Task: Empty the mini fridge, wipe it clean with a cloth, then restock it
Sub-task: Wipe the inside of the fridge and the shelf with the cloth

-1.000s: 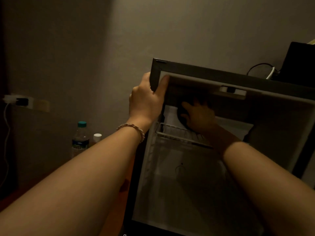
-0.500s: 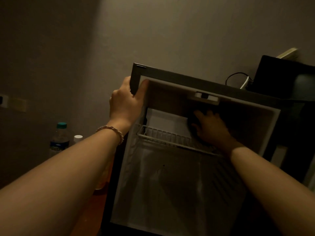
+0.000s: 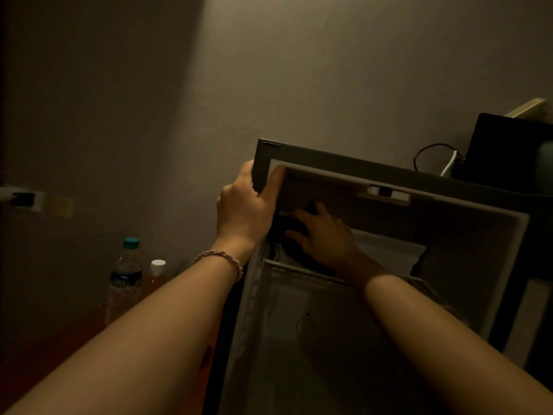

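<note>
The mini fridge [image 3: 344,164] stands open, and no food or drink shows inside its white interior. My left hand [image 3: 242,208] grips the fridge's top left corner, thumb on the inner rim. My right hand [image 3: 326,238] reaches into the upper compartment and holds a dark cloth [image 3: 287,244] against the upper left inner wall, just above the wire shelf [image 3: 299,269]. Most of the cloth is hidden under my fingers and in shadow.
A water bottle [image 3: 125,274] with a teal cap and a smaller orange bottle [image 3: 154,277] stand on the floor left of the fridge. A black box [image 3: 508,151] and a cable [image 3: 431,151] sit on the fridge top. A wall socket [image 3: 24,199] is at far left.
My right hand slid the cloth right along the upper back, then back to the upper left corner. My left hand kept its grip on the corner. The view shifted.
</note>
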